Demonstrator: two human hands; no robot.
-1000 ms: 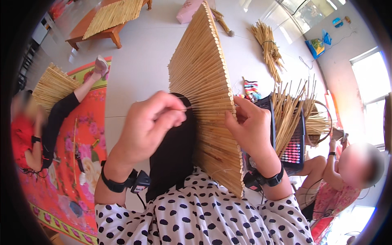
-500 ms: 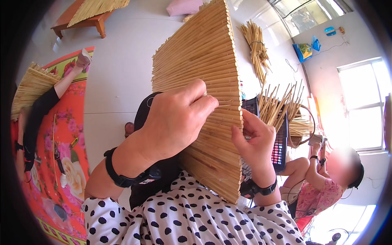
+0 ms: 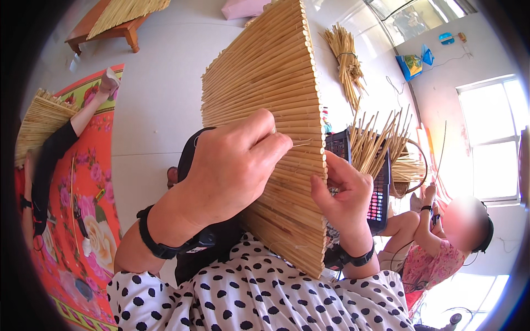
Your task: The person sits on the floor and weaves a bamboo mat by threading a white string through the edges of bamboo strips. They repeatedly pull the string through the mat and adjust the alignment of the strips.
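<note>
A stiff mat of reed stalks [image 3: 265, 77], bound side by side, stands tilted in front of me and rests against my lap. My left hand [image 3: 232, 165] is closed in a pinch over the mat's face, close to its right edge. A thin pale thread [image 3: 301, 144] runs from those fingertips toward that edge. My right hand [image 3: 349, 190] holds the mat's right edge, thumb at the front; its other fingers are partly hidden behind the stalks.
Beyond my right hand stands a dark plastic crate [image 3: 379, 201] with loose reed stalks [image 3: 372, 146]. A tied reed bundle [image 3: 345, 60] lies on the floor. Co-workers sit at right [image 3: 430, 259] and on the floral rug [image 3: 102, 190] at left. A wooden table [image 3: 105, 27] stands far left.
My left hand has shifted very slightly left, still pinching the thread; my right hand keeps its grip. A long thin stalk now rises by the right co-worker's hands, where a greyish object showed before.
</note>
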